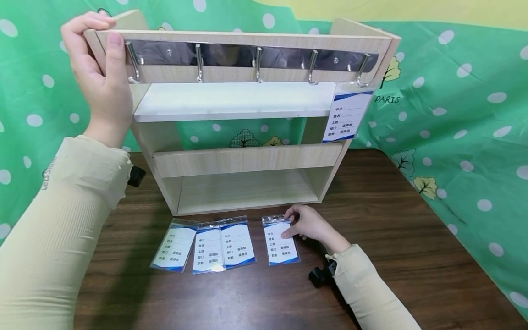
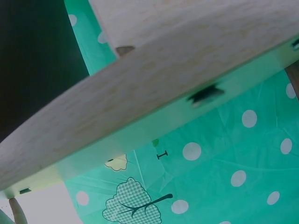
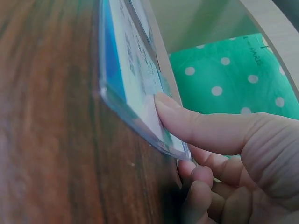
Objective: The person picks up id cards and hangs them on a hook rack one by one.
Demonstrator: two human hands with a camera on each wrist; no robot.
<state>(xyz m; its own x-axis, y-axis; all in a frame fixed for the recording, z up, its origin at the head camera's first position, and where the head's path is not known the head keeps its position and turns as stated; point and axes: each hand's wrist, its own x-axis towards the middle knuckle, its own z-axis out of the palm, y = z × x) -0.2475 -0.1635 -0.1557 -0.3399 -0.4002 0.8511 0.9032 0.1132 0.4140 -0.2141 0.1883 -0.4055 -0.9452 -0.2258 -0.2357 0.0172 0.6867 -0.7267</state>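
Observation:
A light wooden shelf rack [image 1: 247, 160] stands on a dark table. At its upper left corner my left hand [image 1: 96, 68] grips the board, thumb on the front. A metal hook strip [image 1: 227, 54] with several hooks runs along the top rail; a name badge in a clear sleeve [image 1: 348, 114] hangs from the rightmost hook. My right hand [image 1: 309, 224] pinches the right edge of another badge [image 1: 281, 243] lying on the table. In the right wrist view, the thumb presses that badge's face [image 3: 140, 79] and the fingers curl at its edge.
To the left, three more badges lie in front of the rack: one tilted badge [image 1: 174, 247], and two side by side, the middle badge [image 1: 208, 250] and its neighbour [image 1: 237, 245]. A green dotted cloth [image 1: 462, 114] hangs behind the table [image 1: 392, 220].

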